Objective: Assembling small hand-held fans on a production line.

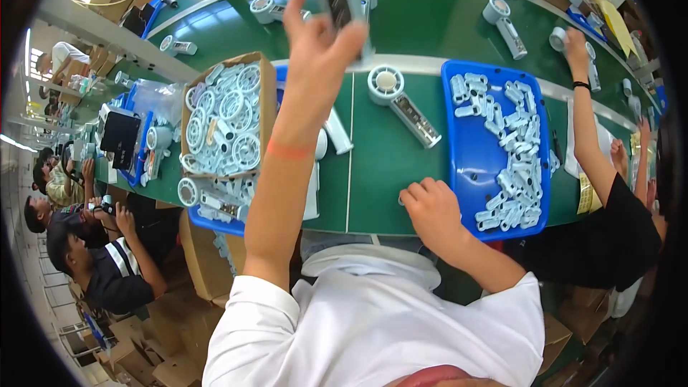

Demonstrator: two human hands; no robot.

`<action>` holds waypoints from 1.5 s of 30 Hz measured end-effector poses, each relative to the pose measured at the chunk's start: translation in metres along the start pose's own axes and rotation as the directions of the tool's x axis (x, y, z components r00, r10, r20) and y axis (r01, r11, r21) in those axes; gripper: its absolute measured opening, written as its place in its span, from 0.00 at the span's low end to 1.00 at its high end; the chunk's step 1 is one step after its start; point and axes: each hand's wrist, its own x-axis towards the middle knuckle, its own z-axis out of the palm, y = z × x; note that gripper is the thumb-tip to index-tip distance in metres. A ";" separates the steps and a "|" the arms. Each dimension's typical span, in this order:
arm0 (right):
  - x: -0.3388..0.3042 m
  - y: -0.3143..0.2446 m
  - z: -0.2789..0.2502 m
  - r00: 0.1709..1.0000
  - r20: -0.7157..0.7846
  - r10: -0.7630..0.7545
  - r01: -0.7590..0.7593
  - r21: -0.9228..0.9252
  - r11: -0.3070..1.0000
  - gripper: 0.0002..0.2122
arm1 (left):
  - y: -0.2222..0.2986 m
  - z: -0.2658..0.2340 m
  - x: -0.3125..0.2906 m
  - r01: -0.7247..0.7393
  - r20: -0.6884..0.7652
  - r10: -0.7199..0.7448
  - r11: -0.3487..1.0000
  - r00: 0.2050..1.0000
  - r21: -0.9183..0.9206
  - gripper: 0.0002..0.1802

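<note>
My left hand (319, 43) is stretched out over the green work surface (394, 190). Its fingers and thumb close around a pale blue handheld fan (340, 0) with a dark inside, blurred by motion. My right hand (432, 209) rests near the table's front edge, left of a blue tray (456, 165). Its fingers are curled, and a tiny dark spot shows at the fingertips; what they hold, if anything, I cannot make out. Between my hands lies another handheld fan (405, 107), its round head toward the far side and its handle open, showing the parts inside.
Small pale blue casings (512, 143) lie in the blue tray. On the left stands a cardboard box (269, 93) of ring-shaped parts (233, 104). Several fans lie on a green belt (430, 14) across the far side. A co-worker's arm (584, 115) reaches in at right; others sit at left.
</note>
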 end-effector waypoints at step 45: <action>0.020 0.001 -0.004 0.734 0.470 0.491 -0.553 0.832 0.030 0.07 | -0.069 -0.008 -0.187 0.188 0.263 -0.329 0.875 0.907 0.447 0.30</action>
